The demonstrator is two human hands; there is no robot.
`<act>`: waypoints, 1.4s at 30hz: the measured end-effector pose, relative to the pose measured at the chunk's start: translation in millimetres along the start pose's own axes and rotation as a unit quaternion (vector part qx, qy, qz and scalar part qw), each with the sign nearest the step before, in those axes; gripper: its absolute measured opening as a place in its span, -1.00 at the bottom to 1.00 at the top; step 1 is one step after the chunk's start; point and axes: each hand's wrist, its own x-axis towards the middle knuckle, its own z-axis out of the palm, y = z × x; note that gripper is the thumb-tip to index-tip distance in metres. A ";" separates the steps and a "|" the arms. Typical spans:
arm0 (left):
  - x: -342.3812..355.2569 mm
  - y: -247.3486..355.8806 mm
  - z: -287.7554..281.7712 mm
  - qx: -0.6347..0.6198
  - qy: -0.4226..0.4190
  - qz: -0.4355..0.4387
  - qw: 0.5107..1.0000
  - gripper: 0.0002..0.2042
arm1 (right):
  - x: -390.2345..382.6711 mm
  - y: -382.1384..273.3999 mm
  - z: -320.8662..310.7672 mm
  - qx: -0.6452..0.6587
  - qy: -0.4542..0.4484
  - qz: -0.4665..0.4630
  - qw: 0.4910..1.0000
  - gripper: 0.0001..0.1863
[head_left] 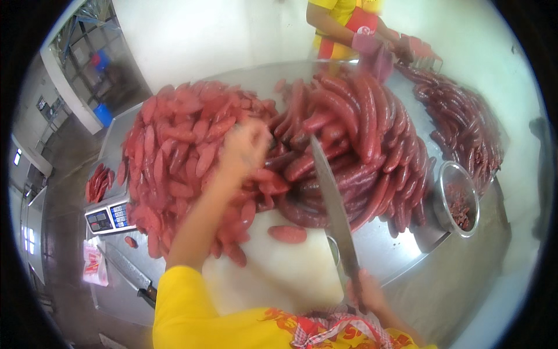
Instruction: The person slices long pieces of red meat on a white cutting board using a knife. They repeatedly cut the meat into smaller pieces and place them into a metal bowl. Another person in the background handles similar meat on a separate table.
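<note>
My right hand (369, 294) is closed round the handle of a long knife (334, 203), its broad blade pointing up and away over the right part of the white cutting board (273, 273) and the sausages behind it. My left hand (249, 145) is stretched forward over a big heap of slant-cut sausage slices (174, 139). Motion smears its fingers, so what they hold, if anything, is unclear. To its right lies a pile of whole dark red sausages (372, 116). One loose sausage slice (288, 234) rests on the board's far edge.
A digital scale (107, 218) stands at the left, with a second knife (131, 270) nearer me. A steel bowl (465, 227) holding dark scraps sits right. More sausages (459, 116) are heaped farther right. Across the metal table, a gloved person (349, 29) works.
</note>
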 end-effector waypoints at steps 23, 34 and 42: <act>-144.7 11.6 12.3 0.306 -0.291 0.106 0.900 -0.78 | -1.6 -16.9 -18.4 0.028 -0.038 -0.077 0.996 -0.21; 63.7 -69.4 -38.6 0.280 -0.004 0.086 0.956 -0.68 | 16.8 -4.5 -14.9 0.068 0.014 -0.016 0.997 -0.17; 116.9 -129.8 116.9 0.373 -0.267 -0.095 0.884 -0.66 | 18.5 -6.0 -11.1 0.091 0.046 -0.015 0.995 -0.16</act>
